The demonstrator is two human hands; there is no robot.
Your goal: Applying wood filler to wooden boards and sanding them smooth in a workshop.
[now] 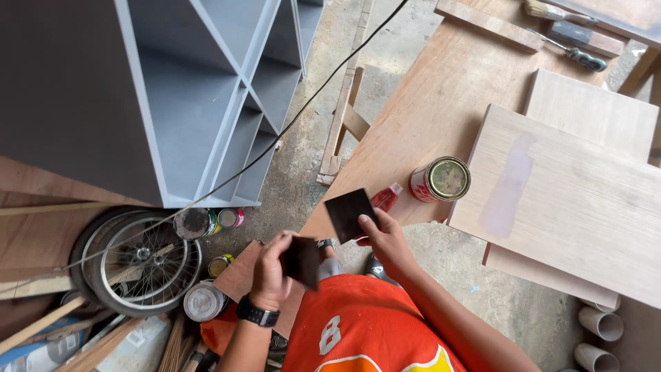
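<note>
My right hand (387, 240) holds a dark square sheet of sandpaper (349, 212) by its lower right edge, just off the near corner of a plywood worktop (420, 110). A second, smaller dark piece of sandpaper (303, 262) is pinched in my left hand (270, 270), which wears a black wristwatch. The two pieces are apart, the left one lower. A red tin with a gold lid (441, 180) and a small red tube (387, 198) lie on the worktop just beyond my right hand.
Pale wood panels (571, 200) are stacked on the worktop at right, with a paintbrush (547, 10) and a scraper (582, 58) at the far end. A grey shelf unit (158, 96) stands at left. A wheel (141, 258), paint tins (204, 301) and a black cable (303, 107) crowd the floor.
</note>
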